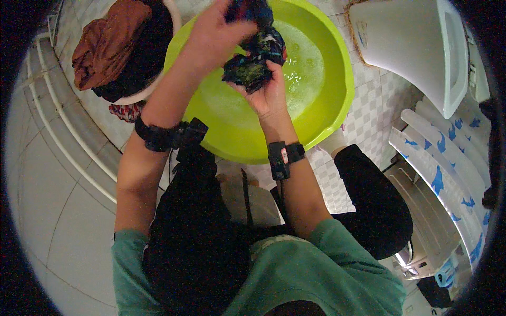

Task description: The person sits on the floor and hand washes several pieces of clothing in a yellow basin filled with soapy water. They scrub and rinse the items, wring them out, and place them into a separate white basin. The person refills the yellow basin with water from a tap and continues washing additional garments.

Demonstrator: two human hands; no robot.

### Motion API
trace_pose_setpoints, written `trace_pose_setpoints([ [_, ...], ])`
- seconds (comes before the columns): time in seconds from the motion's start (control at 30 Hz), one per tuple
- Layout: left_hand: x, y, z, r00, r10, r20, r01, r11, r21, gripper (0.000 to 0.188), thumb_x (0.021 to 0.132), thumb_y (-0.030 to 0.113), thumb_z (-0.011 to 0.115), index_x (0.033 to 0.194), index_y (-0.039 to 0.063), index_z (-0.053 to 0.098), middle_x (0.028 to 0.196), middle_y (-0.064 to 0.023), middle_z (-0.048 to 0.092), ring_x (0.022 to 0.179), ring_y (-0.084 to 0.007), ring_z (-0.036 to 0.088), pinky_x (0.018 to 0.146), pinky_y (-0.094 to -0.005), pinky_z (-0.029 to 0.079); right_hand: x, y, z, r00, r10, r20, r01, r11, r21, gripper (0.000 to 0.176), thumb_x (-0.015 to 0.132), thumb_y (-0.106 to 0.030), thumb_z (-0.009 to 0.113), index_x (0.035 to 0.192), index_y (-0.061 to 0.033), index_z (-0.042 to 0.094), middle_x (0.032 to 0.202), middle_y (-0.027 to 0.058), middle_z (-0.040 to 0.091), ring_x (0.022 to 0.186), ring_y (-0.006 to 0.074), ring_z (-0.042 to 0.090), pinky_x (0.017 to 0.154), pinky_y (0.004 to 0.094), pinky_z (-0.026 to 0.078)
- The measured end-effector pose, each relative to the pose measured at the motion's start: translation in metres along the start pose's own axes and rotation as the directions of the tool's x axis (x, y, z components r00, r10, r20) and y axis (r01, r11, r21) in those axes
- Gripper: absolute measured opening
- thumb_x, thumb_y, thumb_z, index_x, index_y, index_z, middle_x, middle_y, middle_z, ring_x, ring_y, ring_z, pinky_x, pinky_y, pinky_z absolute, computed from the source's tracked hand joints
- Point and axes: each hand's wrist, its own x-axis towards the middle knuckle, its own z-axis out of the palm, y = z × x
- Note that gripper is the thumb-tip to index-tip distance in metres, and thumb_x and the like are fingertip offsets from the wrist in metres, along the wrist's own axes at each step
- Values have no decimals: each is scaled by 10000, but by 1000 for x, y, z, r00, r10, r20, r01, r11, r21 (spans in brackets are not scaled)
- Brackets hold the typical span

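Observation:
A dark, multicoloured patterned cloth (249, 73) is bunched and twisted above the green plastic basin (338, 79). My right hand (267, 96) grips its lower end from beneath, with the palm turned up. At the upper end my left hand (221, 33) is closed around the same cloth, blurred and partly cut off by the top of the picture. Shallow water (294, 77) with a whitish, foamy look covers the basin floor. Both wrists wear black strapped devices.
On the left, a pale bucket (134, 98) is heaped with brown and black fabric (114, 43). A red patterned cloth (125, 111) lies beside it. White pipes (71, 130) curve along the left. A white ceramic fixture (403, 43) and dolphin-print curtain (438, 177) stand right.

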Motion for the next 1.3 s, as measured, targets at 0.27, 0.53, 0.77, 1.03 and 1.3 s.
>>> trace_pose_setpoints([
  [0.27,-46,-41,-15,928,-146,343,-8,912,410,450,762,188,704,1176,58,585,1248,-128,555,1122,-250,548,940,-398,450,-12,-6,35,994,44,-104,-45,999,-10,365,924,-287,571,1230,-93,526,1045,114,630,909,260,605,625,325,522],
  [0.53,-42,-53,1,911,-304,279,398,470,-788,580,915,366,606,1389,94,414,1242,-85,582,1176,-206,548,1045,-388,428,-57,13,80,886,244,394,-463,523,716,604,830,-228,641,1330,-5,385,1107,159,513,808,198,503,503,249,454],
  [0.77,-6,-35,-7,937,-248,248,343,794,-502,418,790,257,752,1109,35,598,990,-82,651,882,-169,650,766,-287,538,-58,21,76,965,233,121,-257,930,262,663,842,-418,688,1286,-6,419,1089,136,521,765,191,524,491,233,409],
  [1.03,1,-52,23,991,-126,55,95,916,389,270,715,212,732,912,74,608,841,-92,616,814,-206,590,727,-330,494,-36,26,26,958,-279,-70,62,436,-898,331,766,-225,729,1042,-78,620,816,14,634,666,122,587,480,250,427],
  [1.3,-18,-56,31,993,-8,-118,35,973,229,482,801,221,699,1220,106,490,1075,-214,543,1005,-347,565,870,-428,477,-28,18,28,949,-184,-258,-124,532,-837,337,814,-293,672,1042,-61,585,796,67,622,638,141,575,466,241,416],
])
